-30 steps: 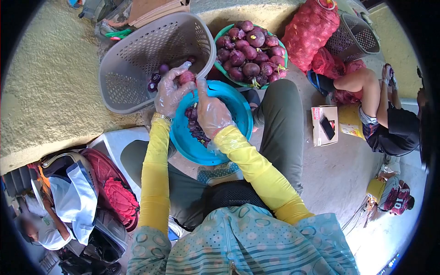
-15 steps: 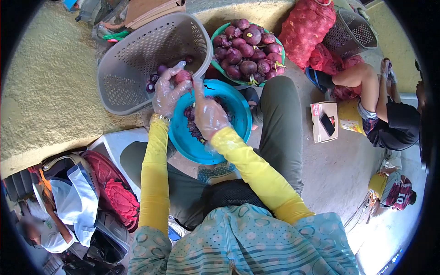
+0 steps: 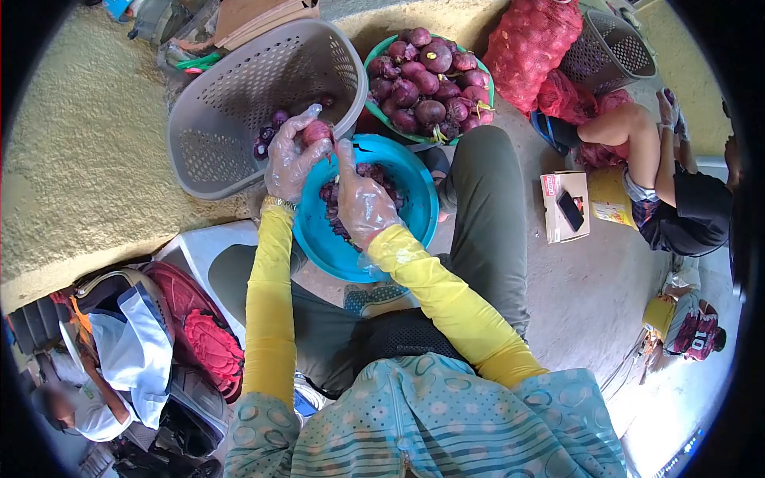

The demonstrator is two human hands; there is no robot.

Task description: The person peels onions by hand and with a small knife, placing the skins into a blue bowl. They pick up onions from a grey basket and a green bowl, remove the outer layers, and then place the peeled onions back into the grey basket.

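Note:
My left hand [image 3: 288, 165], in a clear plastic glove, is closed around a red onion [image 3: 317, 133] above the rim of the blue basin [image 3: 426, 179]. My right hand [image 3: 366, 205], gloved as well, points one digit at the onion's right side, with its other fingers curled. Whatever those fingers hold is hidden. Dark purple onion skins [image 3: 374, 173] lie in the basin beneath my hands. Just beyond my left hand, a grey perforated basket [image 3: 215, 151] holds several purple onions [image 3: 271, 134].
A green basin [image 3: 373, 57] heaped with red onions stands ahead, beside a red mesh sack [image 3: 530, 56]. On the right, a phone [image 3: 570, 210] lies on a cardboard box [image 3: 554, 219] near a seated person [image 3: 629, 131]. Bags [image 3: 203, 342] crowd the lower left.
The view has shifted slightly. My hands keep nearly the same position around the onion, and the onion stays in my left hand.

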